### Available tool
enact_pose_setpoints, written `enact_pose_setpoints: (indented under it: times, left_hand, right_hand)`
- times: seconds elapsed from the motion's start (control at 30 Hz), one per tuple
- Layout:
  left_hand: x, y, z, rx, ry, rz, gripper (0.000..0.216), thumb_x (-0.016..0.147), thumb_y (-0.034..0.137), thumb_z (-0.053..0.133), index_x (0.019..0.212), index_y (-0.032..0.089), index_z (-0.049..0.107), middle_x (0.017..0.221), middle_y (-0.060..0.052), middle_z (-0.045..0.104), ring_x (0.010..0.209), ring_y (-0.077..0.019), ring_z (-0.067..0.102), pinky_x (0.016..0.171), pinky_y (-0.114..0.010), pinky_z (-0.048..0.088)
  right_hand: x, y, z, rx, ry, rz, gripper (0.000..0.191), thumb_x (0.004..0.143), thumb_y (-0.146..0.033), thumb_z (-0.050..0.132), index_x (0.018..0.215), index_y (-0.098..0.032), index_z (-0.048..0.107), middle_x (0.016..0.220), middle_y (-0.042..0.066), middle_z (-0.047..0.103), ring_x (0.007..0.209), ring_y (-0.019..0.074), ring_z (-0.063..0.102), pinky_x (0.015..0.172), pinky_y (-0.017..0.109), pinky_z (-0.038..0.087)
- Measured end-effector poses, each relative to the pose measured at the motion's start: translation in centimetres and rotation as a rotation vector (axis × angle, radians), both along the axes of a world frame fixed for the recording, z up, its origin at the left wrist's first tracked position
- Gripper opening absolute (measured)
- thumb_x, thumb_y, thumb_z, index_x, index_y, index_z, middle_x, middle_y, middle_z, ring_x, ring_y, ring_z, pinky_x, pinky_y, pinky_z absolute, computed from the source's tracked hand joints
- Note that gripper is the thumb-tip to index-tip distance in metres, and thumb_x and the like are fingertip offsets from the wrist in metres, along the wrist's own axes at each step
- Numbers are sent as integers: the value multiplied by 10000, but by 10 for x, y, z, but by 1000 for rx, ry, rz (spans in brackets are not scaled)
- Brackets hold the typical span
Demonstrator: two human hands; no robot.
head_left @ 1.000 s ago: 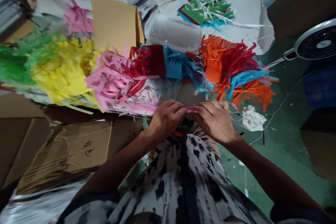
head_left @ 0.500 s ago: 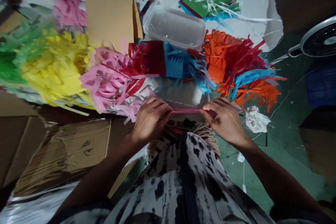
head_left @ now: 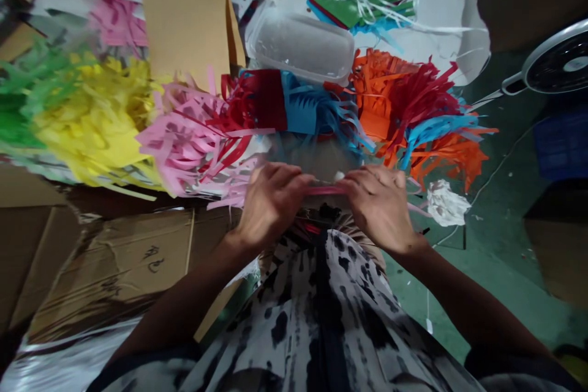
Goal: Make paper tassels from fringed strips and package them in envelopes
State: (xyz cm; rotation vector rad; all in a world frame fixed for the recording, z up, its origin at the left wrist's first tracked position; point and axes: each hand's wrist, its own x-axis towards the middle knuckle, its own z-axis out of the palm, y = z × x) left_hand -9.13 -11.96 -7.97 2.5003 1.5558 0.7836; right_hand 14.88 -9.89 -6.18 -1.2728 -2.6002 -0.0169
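Between my two hands a narrow pink paper strip (head_left: 327, 190) runs level at the table's near edge, in front of my body. My left hand (head_left: 274, 199) is closed on its left end, fingers curled over the top. The other end is in my right hand (head_left: 379, 205), also closed, its knuckles turned up. Both hands are slightly blurred, and their thumbs are mostly hidden. Just left of my left hand lies pink fringed paper (head_left: 184, 128). Beyond the strip are dark red fringed paper (head_left: 266, 98) and blue fringed paper (head_left: 303, 107).
Yellow fringed paper (head_left: 101, 116) and green fringed paper (head_left: 21, 113) lie left. Orange fringed paper (head_left: 376, 95) lies right, near a crumpled white tissue (head_left: 446, 203). Behind are a clear plastic container (head_left: 301, 43) and a tan paper sheet (head_left: 184, 27). Cardboard (head_left: 133, 257) is at lower left, a fan (head_left: 563, 64) at right.
My hands have drawn slightly closer together along the pink strip, and the fingers have rolled further over it. The whole view has shifted a little.
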Motion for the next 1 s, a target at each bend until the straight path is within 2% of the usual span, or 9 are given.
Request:
enact_pose_setpoints:
  times: [0.13,0.33,0.4,0.47,0.53,0.67,0.77,0.87,1.0]
  left_hand:
    - [-2,-5,-6,136,66,-184,266,993,161,625,1237,241,694,1125,-19,792,1033,-250,662,938,-466,496]
    - [-57,-22,-1,187,134,-57,254,931,140,650,1111,292,744,1081,9,808,1074,-277,658,1042,-536,467]
    - [-62,-26,5,220,113,9,257,893,140,659,1070,301,752,1111,-7,795,1135,-300,642,1099,-582,435]
    - [-49,-26,9,231,57,14,269,884,146,668,1102,281,750,1140,-44,780,1164,-310,633,1073,-570,466]
    - [-24,-20,7,197,3,-57,270,914,151,668,1154,254,736,1127,-58,778,1118,-279,648,977,-483,532]
    - [18,-2,-7,65,39,-177,128,999,169,629,1075,191,730,1015,-61,771,948,-213,656,832,-359,551]
    - [25,6,-16,27,74,-169,105,1013,161,613,995,161,717,973,-73,745,912,-217,634,788,-345,534]
    - [22,8,-18,46,84,-144,94,1010,142,612,1030,141,703,1000,-84,738,920,-228,620,787,-347,527]
    - [21,9,-17,51,87,-138,89,1014,139,601,1022,130,690,969,-87,730,891,-232,610,781,-354,511]
  right_hand:
    - [6,-7,-8,51,-16,100,291,1023,-131,586,1215,-298,725,1127,-5,798,1173,251,590,879,426,293]
    - [28,-10,-5,31,-10,32,269,1010,-167,595,1197,-285,748,1143,32,803,1127,299,600,885,474,297]
    - [29,-11,-2,1,-16,34,293,1015,-172,569,1219,-291,743,1132,41,799,1126,312,601,880,486,303]
    - [27,-12,0,5,-26,33,305,1016,-182,544,1223,-298,736,1101,41,793,1131,319,599,872,491,309]
    - [24,-11,1,40,-41,34,278,1006,-193,537,1172,-292,736,1066,33,793,1126,322,599,854,491,310]
    - [22,-10,4,91,-74,51,182,996,-216,562,1051,-272,726,1035,23,805,1110,320,602,843,489,301]
    - [19,-8,6,76,-67,36,170,1041,-265,558,1093,-263,720,1041,23,805,1124,304,606,872,484,297]
    - [13,-5,4,42,-23,41,183,1068,-299,565,1172,-262,711,1111,28,790,1146,277,609,891,462,293]
    - [4,3,-4,-24,-19,59,179,1078,-276,556,1043,-240,728,1007,46,772,1081,258,611,856,431,285]
